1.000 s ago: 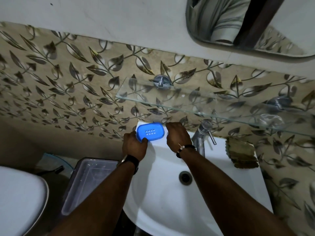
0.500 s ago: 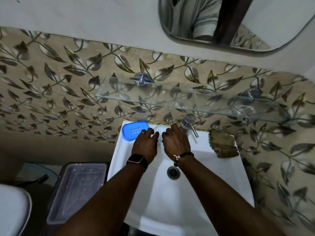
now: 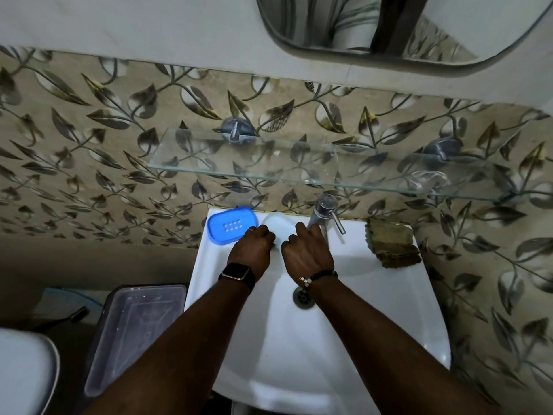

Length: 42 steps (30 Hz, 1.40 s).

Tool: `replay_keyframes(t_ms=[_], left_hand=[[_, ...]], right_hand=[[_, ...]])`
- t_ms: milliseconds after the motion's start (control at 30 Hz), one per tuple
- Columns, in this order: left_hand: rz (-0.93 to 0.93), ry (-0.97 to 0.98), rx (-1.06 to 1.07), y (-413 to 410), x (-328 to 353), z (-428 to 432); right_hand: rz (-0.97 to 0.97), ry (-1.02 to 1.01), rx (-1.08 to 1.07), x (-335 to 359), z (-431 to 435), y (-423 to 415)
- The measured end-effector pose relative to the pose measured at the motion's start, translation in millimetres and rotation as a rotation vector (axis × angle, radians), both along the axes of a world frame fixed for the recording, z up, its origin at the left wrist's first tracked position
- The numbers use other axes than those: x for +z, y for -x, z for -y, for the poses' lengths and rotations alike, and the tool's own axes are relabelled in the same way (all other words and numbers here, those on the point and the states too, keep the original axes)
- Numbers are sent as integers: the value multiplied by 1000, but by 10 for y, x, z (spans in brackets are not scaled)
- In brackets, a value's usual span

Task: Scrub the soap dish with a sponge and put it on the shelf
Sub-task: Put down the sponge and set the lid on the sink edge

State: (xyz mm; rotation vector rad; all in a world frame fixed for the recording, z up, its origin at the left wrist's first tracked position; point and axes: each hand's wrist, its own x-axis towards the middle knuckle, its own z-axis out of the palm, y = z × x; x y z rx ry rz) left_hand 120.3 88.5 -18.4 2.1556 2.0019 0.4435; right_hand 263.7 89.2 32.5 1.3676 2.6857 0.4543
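Observation:
The blue soap dish tray (image 3: 232,224), oval with small drain holes, lies on the back left corner of the white sink (image 3: 374,310). Just right of it sits a white oval soap dish base (image 3: 278,227). My left hand (image 3: 251,250), fingers curled, is on the base's left edge. My right hand (image 3: 306,253) grips its right edge, next to the tap (image 3: 324,209). A brownish sponge (image 3: 392,247) lies on the sink's back right corner, away from both hands. The glass shelf (image 3: 299,172) hangs on the wall above the sink.
A mirror (image 3: 404,34) is mounted above the shelf. Left of the sink stands a lidded plastic bin (image 3: 134,333), with a toilet (image 3: 24,372) further left. The sink drain (image 3: 303,298) lies under my right wrist. Leaf-patterned tiles cover the wall.
Both hands held the blue tray a second ago. It now lies on the sink's left corner. My left hand has come back to the white base beside my right hand.

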Motion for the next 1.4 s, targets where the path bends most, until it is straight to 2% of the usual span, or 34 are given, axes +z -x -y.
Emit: replay_keyframes(t_ms=[200,367,567,700,967,1167,1400], left_hand=[[54,-59,17,18,39,74],[86,-113,15,45,195,194],[60,-178,-22,101,425,508],[56,-241,-49,138,602,758],[25,-385,-129,127,929,1110],[68,-512,-158,-3,1086,1239],[156,-557,-208,-174,1187,1295]], right_hand=[[-5,-38,27,24,34,-28],[-83,-56,15,102,167,-76],[-312,-82,-6,135,469,-109],[-466,-58,-96,124,691,-113],[-958,28,-181,157,1116,-142],[-1180,72,-235,272,1273,-221],[-1400,185,-381,309,1446,-292]])
